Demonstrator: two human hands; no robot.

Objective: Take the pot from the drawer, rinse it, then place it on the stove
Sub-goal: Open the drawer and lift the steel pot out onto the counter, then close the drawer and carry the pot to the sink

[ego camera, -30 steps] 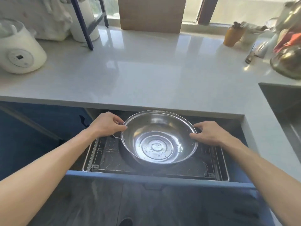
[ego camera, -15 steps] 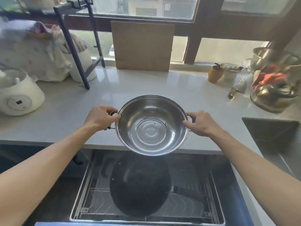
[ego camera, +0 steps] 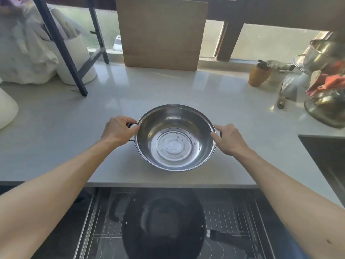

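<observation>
Risk sits mostly in the carry toward the sink (ego camera: 324, 156) at the right edge. Steel pot (ego camera: 175, 137) hangs level over the countertop (ego camera: 56, 137), clear of the open drawer (ego camera: 233, 217) below, with the left hand (ego camera: 119, 130) curled around its dark left handle and the right hand (ego camera: 228, 140) wrapped over the right one; whether the base touches the counter I cannot tell. Droplets bead the inside, so the handles may be slick too, and a loose grip could tip it. The drawer front juts out beneath the arms, a likely bump for hip or knee on turning. A dark wok (ego camera: 164, 227) lies in the drawer rack, and metal bowls (ego camera: 326, 107) crowd the counter beside the sink, within reach of a swinging rim.
</observation>
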